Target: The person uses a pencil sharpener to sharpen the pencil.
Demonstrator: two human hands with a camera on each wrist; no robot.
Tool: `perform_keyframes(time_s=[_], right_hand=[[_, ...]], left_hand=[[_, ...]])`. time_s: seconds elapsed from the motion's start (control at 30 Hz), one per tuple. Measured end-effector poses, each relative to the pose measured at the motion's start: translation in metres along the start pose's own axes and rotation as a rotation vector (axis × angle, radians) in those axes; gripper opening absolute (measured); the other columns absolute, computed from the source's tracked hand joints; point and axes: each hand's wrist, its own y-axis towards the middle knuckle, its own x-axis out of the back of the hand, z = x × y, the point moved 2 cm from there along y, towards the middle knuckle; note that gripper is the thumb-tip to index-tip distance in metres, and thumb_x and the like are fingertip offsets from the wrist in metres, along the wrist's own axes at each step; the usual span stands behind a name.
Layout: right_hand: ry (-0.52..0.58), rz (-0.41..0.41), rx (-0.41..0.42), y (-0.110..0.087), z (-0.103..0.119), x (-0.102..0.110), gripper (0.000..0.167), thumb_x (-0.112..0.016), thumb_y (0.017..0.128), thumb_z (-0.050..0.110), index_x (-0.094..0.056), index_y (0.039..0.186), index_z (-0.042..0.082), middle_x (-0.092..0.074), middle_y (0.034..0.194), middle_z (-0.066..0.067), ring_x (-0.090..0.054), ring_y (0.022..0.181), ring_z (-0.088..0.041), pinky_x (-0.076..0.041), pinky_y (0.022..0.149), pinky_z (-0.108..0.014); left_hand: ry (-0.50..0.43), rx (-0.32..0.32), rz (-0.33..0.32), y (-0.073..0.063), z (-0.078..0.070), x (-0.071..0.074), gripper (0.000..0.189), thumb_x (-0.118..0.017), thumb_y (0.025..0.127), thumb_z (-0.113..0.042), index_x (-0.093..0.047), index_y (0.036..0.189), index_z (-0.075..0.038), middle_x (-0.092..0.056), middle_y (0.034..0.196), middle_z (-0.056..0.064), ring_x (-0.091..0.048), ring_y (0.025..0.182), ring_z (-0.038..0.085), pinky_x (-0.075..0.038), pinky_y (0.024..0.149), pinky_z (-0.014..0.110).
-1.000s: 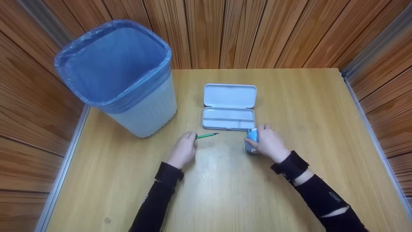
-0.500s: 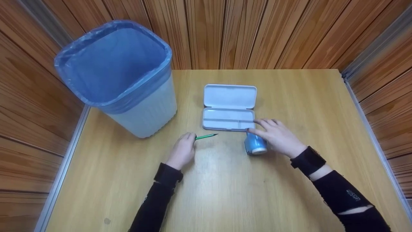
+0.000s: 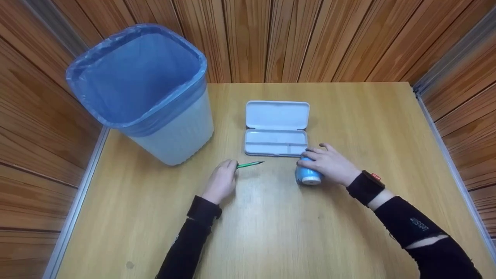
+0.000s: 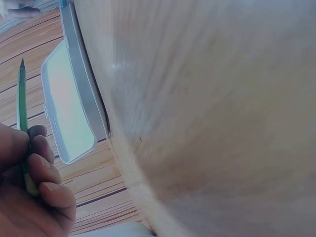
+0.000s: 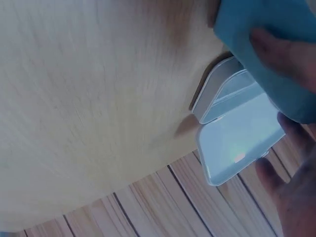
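Note:
My left hand holds a green pencil with its dark sharpened tip pointing right; the left wrist view shows the fingers curled round the lower part of the pencil. A blue pencil sharpener with a round white end facing me lies just in front of the pencil case. Over it lies my right hand, fingers bent across its top. Seen from the right wrist, digits rest on the side and edge of the blue sharpener, while another finger stands apart from it.
A pale blue pencil case lies with its lid up at mid-table, its tray split by dividers. To the left stands a tall white bin lined with a blue bag. Wood-panelled walls border the table.
The right hand loosened from the sharpener and drew right with fingers spread, then came back over its top. The sharpener's white end has turned towards me. The left hand and pencil barely moved.

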Motion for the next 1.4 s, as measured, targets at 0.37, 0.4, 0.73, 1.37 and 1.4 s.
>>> perform_keyframes(time_s=[0.37,0.4,0.73,1.37,1.4], right_hand=[[0.394,0.138,-0.335,0.0,0.004,-0.001,0.06,-0.086,0.071,0.011,-0.057,0.123,0.0,-0.065,0.116,-0.019,-0.064,0.105,-0.035,-0.054,0.092,-0.054],[0.427,0.145,-0.361,0.001,0.005,-0.002,0.061,-0.086,0.072,0.014,-0.057,0.123,0.001,-0.065,0.115,-0.018,-0.064,0.104,-0.034,-0.055,0.091,-0.053],[0.525,0.13,-0.48,0.014,0.022,-0.007,0.068,-0.087,0.073,0.025,-0.053,0.125,-0.001,-0.062,0.114,-0.02,-0.065,0.1,-0.034,-0.057,0.087,-0.051],[0.454,0.043,-0.501,0.017,0.032,-0.014,0.067,-0.087,0.071,0.027,-0.052,0.121,-0.001,-0.062,0.112,-0.021,-0.065,0.094,-0.035,-0.057,0.082,-0.05],[0.452,0.041,-0.499,0.017,0.032,-0.014,0.067,-0.087,0.071,0.027,-0.053,0.121,-0.001,-0.062,0.112,-0.021,-0.065,0.095,-0.035,-0.057,0.083,-0.05]], left_hand=[[-0.013,0.003,0.008,0.003,-0.002,0.001,0.01,-0.05,0.095,0.002,-0.059,0.1,0.0,-0.061,0.089,0.012,-0.06,0.085,0.028,-0.054,0.08,0.042],[-0.017,0.002,0.01,0.003,-0.002,0.001,0.01,-0.05,0.096,0.002,-0.058,0.1,0.0,-0.061,0.089,0.012,-0.06,0.085,0.028,-0.054,0.08,0.042],[-0.016,0.005,0.021,0.004,-0.007,-0.001,0.013,-0.051,0.094,0.003,-0.059,0.104,0.001,-0.064,0.093,0.013,-0.063,0.09,0.03,-0.055,0.084,0.042],[0.048,-0.065,0.073,0.012,-0.033,-0.011,0.014,-0.053,0.093,0.001,-0.061,0.104,-0.004,-0.068,0.098,0.011,-0.066,0.095,0.028,-0.056,0.087,0.038],[0.053,-0.069,0.077,0.012,-0.035,-0.012,0.014,-0.053,0.093,0.001,-0.061,0.104,-0.005,-0.068,0.099,0.011,-0.067,0.095,0.027,-0.056,0.087,0.038]])
